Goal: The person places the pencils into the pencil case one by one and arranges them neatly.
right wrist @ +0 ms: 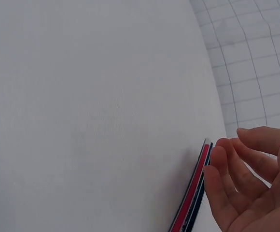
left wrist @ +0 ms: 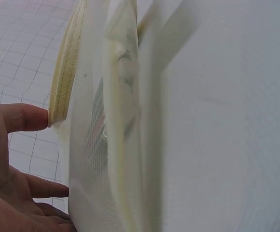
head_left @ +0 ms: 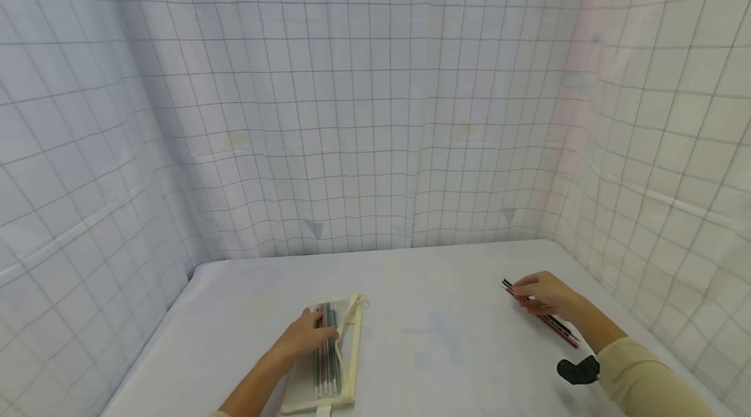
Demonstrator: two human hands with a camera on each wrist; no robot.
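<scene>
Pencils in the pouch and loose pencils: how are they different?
The pencils in the pouch show hazily through it; the loose pencils lie bare. The pouch pencils form a wider bundle than the loose pencils. In the head view, the pouch pencils point nearly straight ahead; the loose pencils slant. Both are thin, with red and dark colours.

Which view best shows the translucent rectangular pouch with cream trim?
Head: most of the pouch and its cream trim show from above, though the left hand covers part. Left wrist: only a close, cropped, edge-on section. Right wrist: none of it.
</scene>
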